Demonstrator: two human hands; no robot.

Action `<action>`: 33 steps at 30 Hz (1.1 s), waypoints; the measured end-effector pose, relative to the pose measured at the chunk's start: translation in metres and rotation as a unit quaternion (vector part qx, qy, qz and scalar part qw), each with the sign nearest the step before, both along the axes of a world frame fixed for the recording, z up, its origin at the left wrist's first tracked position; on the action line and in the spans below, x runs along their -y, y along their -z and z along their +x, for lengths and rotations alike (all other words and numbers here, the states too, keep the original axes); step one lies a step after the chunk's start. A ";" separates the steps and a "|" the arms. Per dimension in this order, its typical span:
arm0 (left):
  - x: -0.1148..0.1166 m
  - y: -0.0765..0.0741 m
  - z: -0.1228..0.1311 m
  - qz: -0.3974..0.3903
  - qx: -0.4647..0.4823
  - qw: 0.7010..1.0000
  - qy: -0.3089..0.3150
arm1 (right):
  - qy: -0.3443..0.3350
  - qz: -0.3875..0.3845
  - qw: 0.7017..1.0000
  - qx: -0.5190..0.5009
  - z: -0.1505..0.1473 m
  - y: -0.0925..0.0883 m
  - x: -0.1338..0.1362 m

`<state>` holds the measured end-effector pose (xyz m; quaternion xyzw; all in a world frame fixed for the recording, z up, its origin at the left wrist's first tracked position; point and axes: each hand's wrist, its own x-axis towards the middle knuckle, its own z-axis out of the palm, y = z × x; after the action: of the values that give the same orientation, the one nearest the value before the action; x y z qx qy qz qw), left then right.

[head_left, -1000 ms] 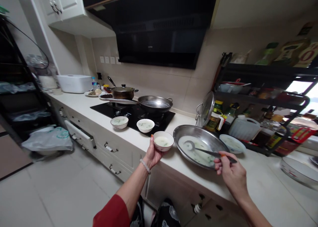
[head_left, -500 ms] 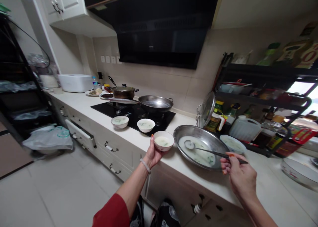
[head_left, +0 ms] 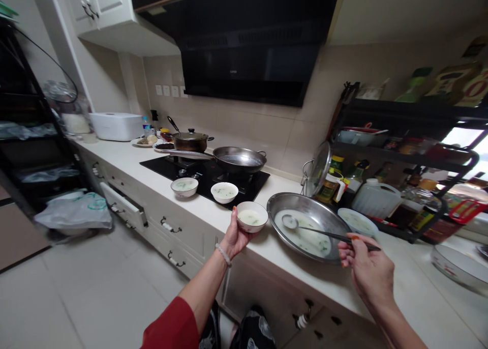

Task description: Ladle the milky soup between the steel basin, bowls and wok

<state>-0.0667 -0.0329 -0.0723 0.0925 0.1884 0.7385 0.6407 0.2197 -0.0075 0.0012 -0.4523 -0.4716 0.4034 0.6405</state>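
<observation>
Left hand [head_left: 237, 239]: curled on the small dark-rimmed bowl [head_left: 253, 229], thumb up at the near-left rim, remaining fingers beneath, partly hidden. This bowl sits at the front edge of the worktop [head_left: 409, 283], just beside the steel basin [head_left: 328, 211]; whether its base touches the surface cannot be told. Contents: pale liquid with green pieces.

Right hand [head_left: 368, 265]: closed, pinching the dark handle of the ladle [head_left: 324, 231] near its end, thumb uppermost. The handle slants across the basin's right side; the ladle's head lies at the liquid's surface toward the left inner wall. Contact between handle and basin rim cannot be judged.

Basin: along the front edge, holding similar pale liquid with green bits, its right inner wall largely bare.

Left of the held bowl: a white bowl [head_left: 224, 201] by the front edge of the cooktop [head_left: 249, 192], then a further filled bowl [head_left: 184, 195] near the worktop's front edge. A pale wide bowl [head_left: 373, 231], also filled, stands behind the basin's right end. On the cooktop: a long-handled pan [head_left: 239, 161] and, toward its rear left corner, a lidded pot [head_left: 190, 144].

Toward the worktop's back edge, a glass lid [head_left: 319, 171] leans upright beside the black rack [head_left: 400, 155].
</observation>
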 end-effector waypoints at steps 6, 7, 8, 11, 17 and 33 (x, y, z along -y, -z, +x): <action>0.001 -0.002 0.000 -0.004 -0.002 1.000 -0.003 | 0.003 0.001 1.000 -0.003 -0.001 -0.002 0.002; 0.001 -0.002 0.000 -0.004 -0.002 1.000 -0.004 | 0.003 0.002 1.000 -0.004 -0.001 -0.001 0.002; 0.001 -0.002 0.000 -0.005 -0.001 1.000 -0.004 | 0.001 0.003 1.000 -0.004 -0.001 -0.001 0.002; 0.002 -0.003 0.001 -0.005 0.002 1.000 -0.003 | 0.000 0.003 1.000 -0.002 0.001 0.000 0.000; 0.001 -0.001 0.000 0.001 -0.001 1.000 -0.003 | 0.000 -0.004 1.000 0.003 0.001 0.001 -0.001; 0.001 -0.002 0.000 0.000 -0.001 1.000 0.007 | -0.022 0.042 0.998 -0.034 -0.024 -0.042 -0.002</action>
<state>-0.0663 -0.0337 -0.0701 0.0944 0.1885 0.7341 0.6455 0.1957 -0.0056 0.0433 -0.4007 -0.4755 0.4128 0.6655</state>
